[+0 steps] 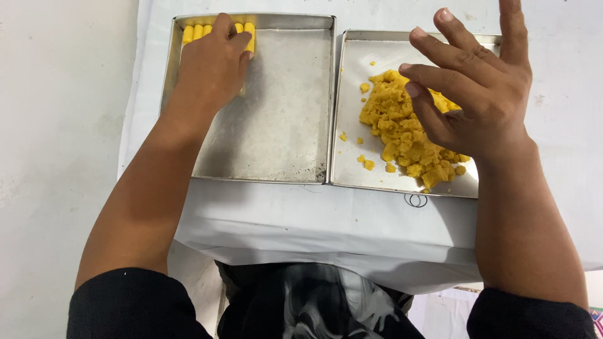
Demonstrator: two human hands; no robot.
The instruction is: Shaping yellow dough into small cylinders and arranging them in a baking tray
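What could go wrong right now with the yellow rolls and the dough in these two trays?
The left hand presses on the row of yellow rolls and might flatten them. The right hand, fingers spread, hovers over the crumbly dough pile, which lies near the right tray's front rim; crumbs could spill over.

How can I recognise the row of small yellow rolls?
Two metal trays sit side by side on the white cloth; take the left tray. Along its far edge, under the left hand, lies the row of yellow rolls, smooth and finger-shaped, unlike the crumbly yellow dough heaped in the right tray.
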